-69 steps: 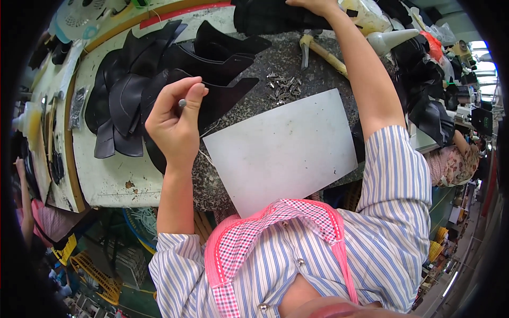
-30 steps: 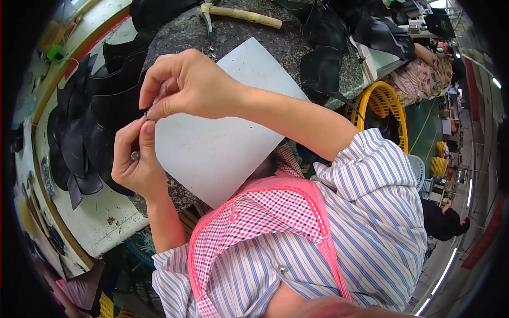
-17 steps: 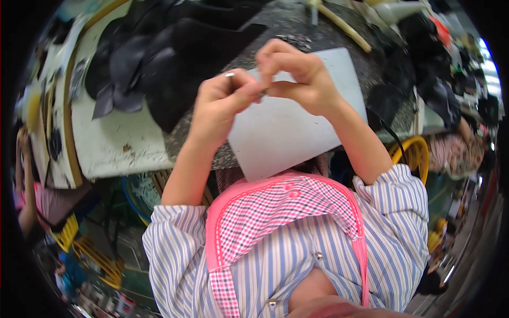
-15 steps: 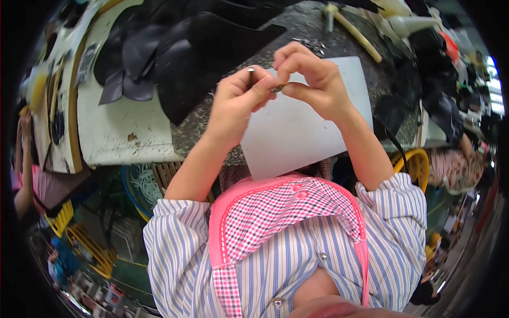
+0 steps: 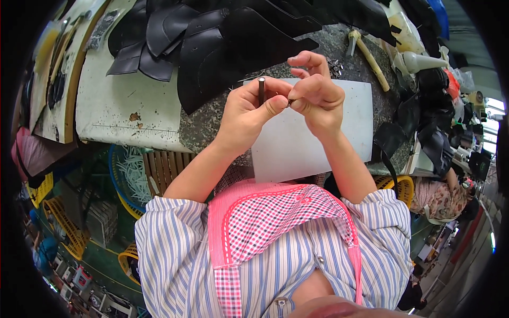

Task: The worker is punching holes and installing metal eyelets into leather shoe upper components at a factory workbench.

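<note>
Over a white sheet (image 5: pixel 307 153) on the speckled stone tabletop, my two hands meet at the fingertips. My left hand (image 5: pixel 241 114) is closed round a short dark metal rod (image 5: pixel 261 91) with a shiny end, perhaps a punch. Its thumb and forefinger meet my right fingertips at a tiny dark metal piece (image 5: pixel 290 102), mostly hidden. My right hand (image 5: pixel 323 106) pinches that piece between thumb and forefinger, its other fingers raised. Small loose metal bits (image 5: pixel 335 69) lie beyond the sheet, behind my right hand.
Black leather pieces (image 5: pixel 212 53) overlap across the far left. A hammer with a pale wooden handle (image 5: pixel 374 63) lies at the far right, near a white nozzle bottle (image 5: pixel 421 62). Below the table's left edge stands a blue-rimmed basket of white strips (image 5: pixel 135 175). Another person (image 5: pixel 440 196) is at right.
The whole view has shifted, and the leather sits higher in it. The rod shows longer in my left hand. My right fingers have closed over the tiny piece, hiding more of it.
</note>
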### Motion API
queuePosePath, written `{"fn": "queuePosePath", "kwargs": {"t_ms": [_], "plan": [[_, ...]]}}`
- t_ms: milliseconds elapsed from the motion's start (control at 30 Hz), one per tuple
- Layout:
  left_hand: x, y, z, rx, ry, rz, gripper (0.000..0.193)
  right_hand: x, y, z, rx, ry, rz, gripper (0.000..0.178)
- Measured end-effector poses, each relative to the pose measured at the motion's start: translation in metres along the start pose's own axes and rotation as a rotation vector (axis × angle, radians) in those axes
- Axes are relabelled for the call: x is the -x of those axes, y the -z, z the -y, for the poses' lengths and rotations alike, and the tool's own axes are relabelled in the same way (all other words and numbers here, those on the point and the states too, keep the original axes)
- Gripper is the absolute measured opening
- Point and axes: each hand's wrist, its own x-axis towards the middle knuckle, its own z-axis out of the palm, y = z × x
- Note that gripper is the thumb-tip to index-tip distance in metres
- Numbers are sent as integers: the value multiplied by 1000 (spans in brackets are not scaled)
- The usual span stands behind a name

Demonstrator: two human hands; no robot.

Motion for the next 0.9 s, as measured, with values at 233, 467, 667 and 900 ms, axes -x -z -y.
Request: {"fn": "queuePosePath", "kwargs": {"t_ms": [233, 467, 667, 900], "plan": [[5, 14, 10, 124, -177, -219, 10, 2, -33, -20, -379, -119, -117, 12], [-21, 99, -34, -1397, -435, -621, 44, -39, -43, -40, -328, -420, 10, 8], [-10, 92, -22, -1159, -375, -661, 44, -60, -70, -46, -233, -414, 30, 12], [2, 87, -28, -20, -71, -395, 23, -59, -74, -45, -376, -366, -45, 7]]}}
